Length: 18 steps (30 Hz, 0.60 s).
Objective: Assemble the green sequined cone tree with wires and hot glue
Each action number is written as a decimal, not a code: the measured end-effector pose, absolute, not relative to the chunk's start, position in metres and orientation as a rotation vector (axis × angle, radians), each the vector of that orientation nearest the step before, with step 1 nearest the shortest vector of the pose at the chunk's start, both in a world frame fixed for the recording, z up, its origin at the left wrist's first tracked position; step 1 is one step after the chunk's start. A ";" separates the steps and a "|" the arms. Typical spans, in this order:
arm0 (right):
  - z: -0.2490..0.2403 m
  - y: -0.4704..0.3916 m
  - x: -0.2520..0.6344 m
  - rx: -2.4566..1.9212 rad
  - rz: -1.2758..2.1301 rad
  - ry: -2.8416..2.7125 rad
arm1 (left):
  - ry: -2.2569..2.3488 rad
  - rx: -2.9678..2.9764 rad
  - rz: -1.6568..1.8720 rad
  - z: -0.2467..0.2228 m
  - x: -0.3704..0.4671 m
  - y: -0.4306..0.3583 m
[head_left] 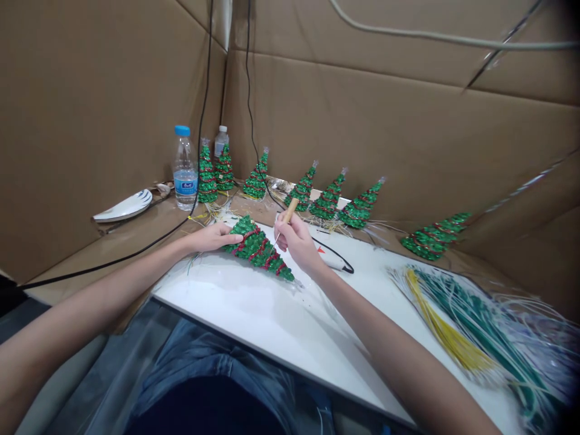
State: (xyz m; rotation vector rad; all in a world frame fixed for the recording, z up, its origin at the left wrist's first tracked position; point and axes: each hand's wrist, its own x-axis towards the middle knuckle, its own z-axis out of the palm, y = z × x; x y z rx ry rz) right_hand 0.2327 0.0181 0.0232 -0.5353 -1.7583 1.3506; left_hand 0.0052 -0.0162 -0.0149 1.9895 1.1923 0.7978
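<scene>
A small green Christmas tree [259,246] with red garland lies on its side over the white board [235,326], its tip pointing right and toward me. My left hand [216,236] grips it near the wide base, thumb on top. In my right hand [296,240] is a thin metal tool with a wooden handle [290,211], held like a pencil. Its slim shaft reaches down to the tree's upper side; whether the point is inside the branches I cannot make out. A white object with a black cord [333,260] lies behind my right wrist.
Several finished-looking trees [328,196] stand along the back cardboard wall, and one tree [435,236] leans at the right. A water bottle [185,175] and a white shell-shaped dish [123,206] are at the left. Yellow wires [446,338] and green wires [480,326] lie right. Black cables hang down.
</scene>
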 end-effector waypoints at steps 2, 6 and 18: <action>0.015 0.018 0.230 -0.538 1.335 -1.728 | 1.204 1.988 0.791 -0.015 0.005 -0.016; 0.004 0.016 0.233 -0.494 1.207 -1.692 | 1.230 1.988 0.801 -0.014 0.004 -0.017; -0.011 0.015 0.236 -0.371 1.003 -1.766 | 1.214 2.020 0.811 -0.018 -0.001 -0.013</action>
